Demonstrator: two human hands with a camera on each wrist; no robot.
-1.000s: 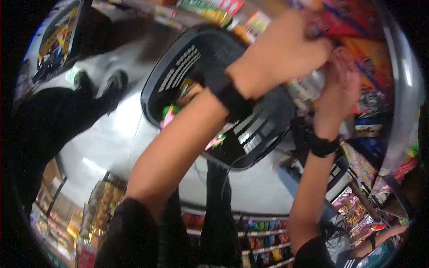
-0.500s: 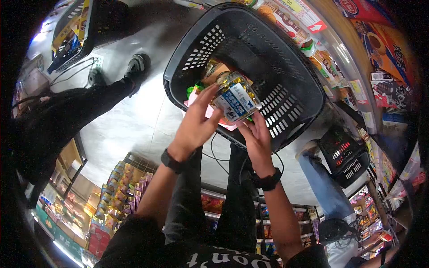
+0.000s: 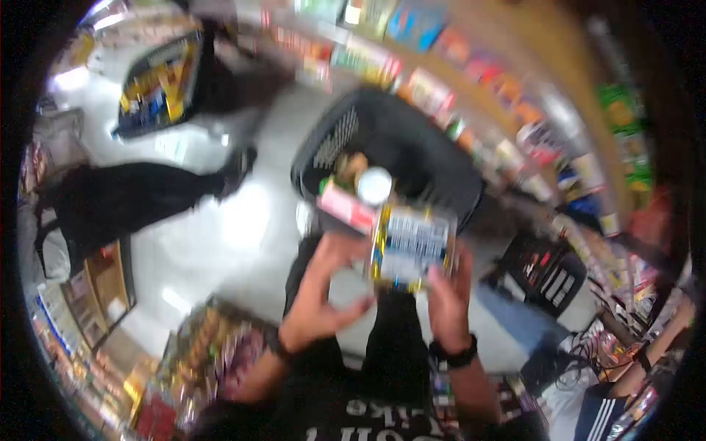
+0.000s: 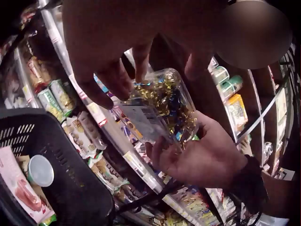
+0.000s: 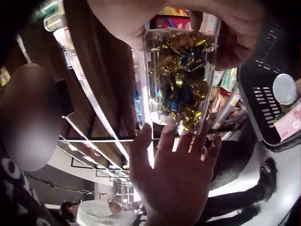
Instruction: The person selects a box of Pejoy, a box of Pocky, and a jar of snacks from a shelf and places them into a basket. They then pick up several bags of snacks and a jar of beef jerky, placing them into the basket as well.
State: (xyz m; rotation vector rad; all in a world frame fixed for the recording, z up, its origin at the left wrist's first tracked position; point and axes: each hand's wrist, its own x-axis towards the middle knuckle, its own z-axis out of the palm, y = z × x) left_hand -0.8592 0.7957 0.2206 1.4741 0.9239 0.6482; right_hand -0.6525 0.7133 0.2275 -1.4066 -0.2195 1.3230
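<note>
A clear plastic box of gold- and blue-wrapped sweets is held over the near rim of a black shopping basket. My right hand grips it, thumb on one face and fingers on the other, as the right wrist view shows. A printed label on the box faces up in the head view. At the box's other end, my left hand has its fingers spread and its thumb apart, fingertips right at the edge; the right wrist view shows the same left hand.
Inside the basket lie a tub with a white round lid and a pink packet. Shelves of packaged snacks run along the far side. Other filled baskets stand at left and right, with people near them.
The box has come nearer my body, and its upward face now shows a different label. My left hand has shifted off its top to its side. The head view has swung.
</note>
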